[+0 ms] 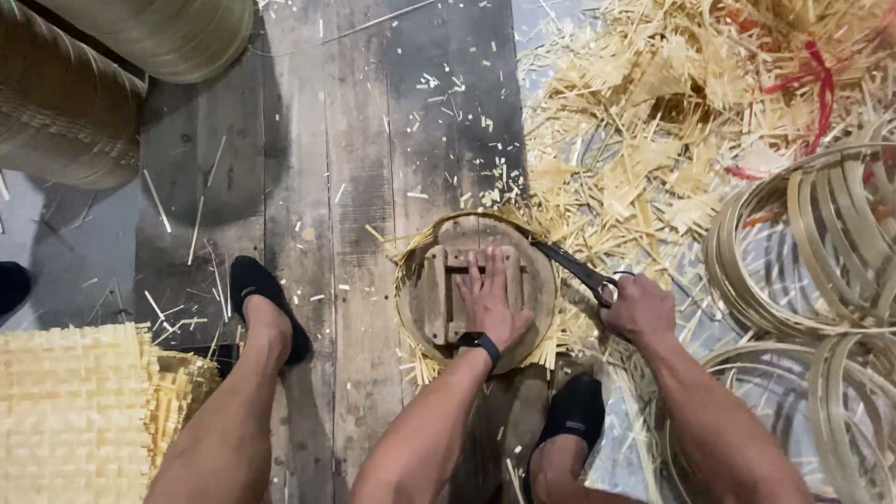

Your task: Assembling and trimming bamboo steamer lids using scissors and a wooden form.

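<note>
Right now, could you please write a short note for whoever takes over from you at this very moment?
Left hand: flat on the round wooden form, pressing it onto the woven bamboo mat beneath.
Right hand: grip closed on the black shears, blades at the form's upper right edge.
Done: offcuts lie piled to the upper right.
Left: ragged strip ends show along the form's lower edge.
Bamboo hoops lie at right.

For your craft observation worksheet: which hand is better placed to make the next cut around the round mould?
Right. The right hand grips the scissors, blades at the rim, while the left hand lies flat on the wooden mould.
</note>
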